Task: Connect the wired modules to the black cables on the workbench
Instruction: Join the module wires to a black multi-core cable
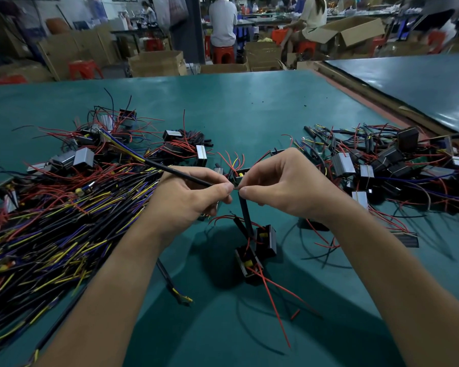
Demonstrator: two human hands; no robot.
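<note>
Left hand [191, 200] pinches black cable [178, 172], right hand [286, 186] pinches wired module [240, 175], over open mat [249, 115].

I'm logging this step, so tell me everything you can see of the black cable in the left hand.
The black cable is a thin, straight lead in a dark, rubbery-looking sheath. It slants up and left, lifted above the wire pile. At its far end the sheath stops and blue and yellow cores show. The left hand pinches its near end between thumb and forefinger; the right hand pinches at that same tip.
</note>
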